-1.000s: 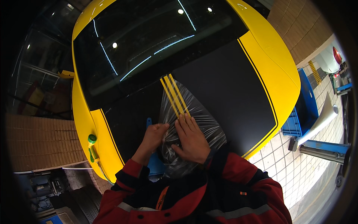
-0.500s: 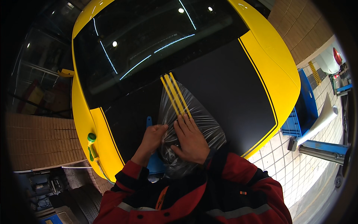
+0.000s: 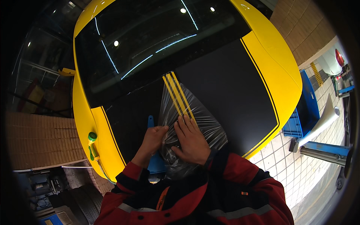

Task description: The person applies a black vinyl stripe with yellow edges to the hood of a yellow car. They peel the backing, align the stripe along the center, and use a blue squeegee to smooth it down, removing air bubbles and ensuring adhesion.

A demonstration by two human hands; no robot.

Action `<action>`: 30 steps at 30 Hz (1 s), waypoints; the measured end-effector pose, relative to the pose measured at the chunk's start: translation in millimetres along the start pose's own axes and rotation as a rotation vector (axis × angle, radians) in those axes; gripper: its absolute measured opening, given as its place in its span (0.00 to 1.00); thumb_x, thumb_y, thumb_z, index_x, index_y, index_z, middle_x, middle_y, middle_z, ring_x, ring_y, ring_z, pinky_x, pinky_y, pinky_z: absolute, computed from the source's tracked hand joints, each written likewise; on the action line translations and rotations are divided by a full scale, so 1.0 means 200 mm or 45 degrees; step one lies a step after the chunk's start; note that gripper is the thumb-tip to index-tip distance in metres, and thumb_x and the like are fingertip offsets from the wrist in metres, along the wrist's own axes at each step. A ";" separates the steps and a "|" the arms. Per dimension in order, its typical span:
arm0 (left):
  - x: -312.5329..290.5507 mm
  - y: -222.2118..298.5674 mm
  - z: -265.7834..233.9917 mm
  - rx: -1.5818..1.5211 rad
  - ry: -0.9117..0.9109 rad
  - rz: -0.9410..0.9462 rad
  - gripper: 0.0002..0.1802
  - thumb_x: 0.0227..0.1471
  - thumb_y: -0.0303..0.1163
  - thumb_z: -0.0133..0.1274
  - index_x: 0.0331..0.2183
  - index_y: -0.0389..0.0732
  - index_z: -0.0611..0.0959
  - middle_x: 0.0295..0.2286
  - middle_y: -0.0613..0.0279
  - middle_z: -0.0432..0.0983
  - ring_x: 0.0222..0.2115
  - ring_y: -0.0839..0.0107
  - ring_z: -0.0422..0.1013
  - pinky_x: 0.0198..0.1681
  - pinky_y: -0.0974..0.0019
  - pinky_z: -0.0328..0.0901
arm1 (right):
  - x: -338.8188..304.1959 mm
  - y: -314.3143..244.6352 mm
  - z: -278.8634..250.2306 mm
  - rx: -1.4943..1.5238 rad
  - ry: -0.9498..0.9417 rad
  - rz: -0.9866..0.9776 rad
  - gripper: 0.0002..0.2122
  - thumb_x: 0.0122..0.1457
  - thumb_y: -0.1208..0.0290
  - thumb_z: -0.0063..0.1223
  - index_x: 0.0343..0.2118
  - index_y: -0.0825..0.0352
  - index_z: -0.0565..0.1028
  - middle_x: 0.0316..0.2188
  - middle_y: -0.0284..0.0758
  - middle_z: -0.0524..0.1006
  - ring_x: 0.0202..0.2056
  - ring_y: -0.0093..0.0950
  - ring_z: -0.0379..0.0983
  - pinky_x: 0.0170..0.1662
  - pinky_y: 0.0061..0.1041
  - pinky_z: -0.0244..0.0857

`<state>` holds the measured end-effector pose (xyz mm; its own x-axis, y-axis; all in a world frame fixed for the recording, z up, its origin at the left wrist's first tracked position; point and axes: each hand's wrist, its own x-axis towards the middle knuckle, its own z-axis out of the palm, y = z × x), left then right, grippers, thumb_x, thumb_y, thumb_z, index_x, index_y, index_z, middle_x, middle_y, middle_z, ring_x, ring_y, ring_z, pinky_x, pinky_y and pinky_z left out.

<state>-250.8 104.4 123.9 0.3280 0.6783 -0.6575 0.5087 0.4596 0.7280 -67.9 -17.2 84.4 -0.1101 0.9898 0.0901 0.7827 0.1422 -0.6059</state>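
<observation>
Head view — left hand (image 3: 152,137) pinches clear film (image 3: 209,124); right hand (image 3: 193,141) flat over 3 yellow stripes (image 3: 177,93).

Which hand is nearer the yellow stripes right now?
Right. The right hand has its fingertips over the yellow stripes; the left hand is left of them, apart.

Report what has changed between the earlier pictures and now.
Very little: the right hand appears slightly farther down the yellow stripes, toward the person, with a bit more stripe showing past its fingertips. Nothing was visibly grasped or released. The left hand stays pinched at the clear film's left edge; the blue tool stays partly behind that arm.
</observation>
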 end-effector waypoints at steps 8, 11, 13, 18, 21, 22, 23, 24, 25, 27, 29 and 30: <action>-0.02 -0.02 -0.01 0.026 0.001 0.012 0.20 0.75 0.42 0.57 0.30 0.42 0.85 0.20 0.73 0.76 0.18 0.84 0.69 0.21 0.73 0.60 | 0.00 -0.01 0.01 0.004 -0.022 -0.007 0.44 0.67 0.50 0.64 0.74 0.81 0.63 0.77 0.64 0.56 0.81 0.59 0.46 0.83 0.55 0.40; -0.02 -0.04 -0.01 0.002 0.016 -0.001 0.20 0.75 0.42 0.57 0.30 0.41 0.85 0.21 0.73 0.77 0.18 0.84 0.68 0.21 0.74 0.60 | -0.01 -0.01 0.01 0.008 -0.029 -0.004 0.43 0.68 0.50 0.63 0.74 0.80 0.63 0.77 0.64 0.56 0.81 0.59 0.46 0.83 0.54 0.40; -0.02 -0.06 -0.02 -0.032 0.008 0.009 0.20 0.75 0.42 0.57 0.30 0.41 0.86 0.21 0.73 0.77 0.18 0.84 0.68 0.21 0.74 0.60 | -0.01 -0.02 0.02 0.010 -0.036 0.000 0.43 0.68 0.50 0.63 0.74 0.80 0.63 0.77 0.64 0.56 0.81 0.59 0.45 0.83 0.54 0.40; -0.01 -0.10 -0.03 -0.053 0.001 0.027 0.20 0.75 0.42 0.57 0.30 0.41 0.86 0.20 0.73 0.77 0.18 0.85 0.68 0.21 0.75 0.60 | -0.01 -0.03 0.02 -0.003 -0.033 -0.014 0.43 0.67 0.49 0.63 0.74 0.80 0.63 0.77 0.64 0.57 0.81 0.59 0.46 0.83 0.54 0.40; -0.02 -0.11 -0.03 -0.071 0.013 0.022 0.20 0.75 0.42 0.57 0.30 0.41 0.86 0.20 0.73 0.77 0.18 0.84 0.69 0.22 0.75 0.60 | -0.02 -0.04 0.02 -0.010 -0.029 -0.033 0.43 0.67 0.49 0.63 0.74 0.80 0.64 0.77 0.64 0.57 0.81 0.60 0.46 0.83 0.54 0.41; -0.02 -0.11 -0.02 -0.077 0.017 0.023 0.21 0.75 0.42 0.57 0.30 0.41 0.86 0.20 0.73 0.77 0.18 0.84 0.69 0.22 0.75 0.60 | -0.02 -0.04 0.02 -0.018 -0.030 -0.037 0.43 0.67 0.49 0.63 0.74 0.80 0.64 0.77 0.64 0.58 0.81 0.60 0.47 0.83 0.54 0.41; -0.03 -0.11 -0.02 -0.101 0.007 0.003 0.21 0.75 0.42 0.57 0.30 0.41 0.86 0.20 0.73 0.76 0.18 0.84 0.69 0.22 0.75 0.60 | -0.02 -0.04 0.02 -0.016 -0.028 -0.042 0.43 0.67 0.49 0.63 0.74 0.81 0.64 0.77 0.64 0.58 0.80 0.60 0.47 0.83 0.54 0.41; -0.03 -0.12 -0.02 -0.069 0.024 0.013 0.21 0.75 0.42 0.57 0.30 0.41 0.86 0.20 0.72 0.76 0.18 0.84 0.69 0.22 0.75 0.60 | -0.02 -0.04 0.02 -0.021 -0.030 -0.043 0.43 0.67 0.49 0.63 0.73 0.81 0.64 0.76 0.64 0.58 0.80 0.60 0.47 0.83 0.54 0.41; -0.04 -0.12 -0.02 -0.057 0.027 0.003 0.21 0.75 0.42 0.57 0.30 0.41 0.86 0.19 0.72 0.76 0.18 0.83 0.69 0.22 0.74 0.60 | -0.02 -0.04 0.02 -0.030 -0.031 -0.042 0.43 0.66 0.49 0.63 0.73 0.81 0.65 0.76 0.64 0.58 0.80 0.60 0.47 0.83 0.54 0.41; -0.04 -0.13 -0.03 -0.059 0.023 0.000 0.21 0.75 0.43 0.57 0.29 0.41 0.86 0.19 0.72 0.76 0.18 0.83 0.70 0.21 0.74 0.60 | -0.02 -0.04 0.03 -0.028 -0.027 -0.050 0.43 0.66 0.49 0.63 0.73 0.81 0.65 0.76 0.64 0.58 0.80 0.60 0.48 0.83 0.54 0.41; -0.03 -0.15 -0.03 -0.090 0.011 0.017 0.21 0.75 0.43 0.57 0.29 0.41 0.85 0.19 0.72 0.76 0.17 0.83 0.69 0.20 0.74 0.60 | -0.02 -0.05 0.03 -0.028 -0.026 -0.054 0.43 0.66 0.49 0.63 0.73 0.80 0.65 0.76 0.64 0.58 0.80 0.60 0.48 0.83 0.54 0.41; -0.03 -0.16 -0.03 -0.102 0.008 0.020 0.21 0.75 0.44 0.57 0.30 0.42 0.85 0.19 0.72 0.76 0.15 0.83 0.68 0.18 0.74 0.58 | -0.03 -0.05 0.03 -0.026 -0.028 -0.054 0.43 0.66 0.49 0.63 0.73 0.80 0.65 0.76 0.64 0.58 0.80 0.60 0.48 0.83 0.54 0.41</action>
<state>-274.6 89.1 106.0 0.3304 0.6894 -0.6446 0.4379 0.4930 0.7518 -78.2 -24.0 85.9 -0.1564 0.9828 0.0977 0.7896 0.1839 -0.5854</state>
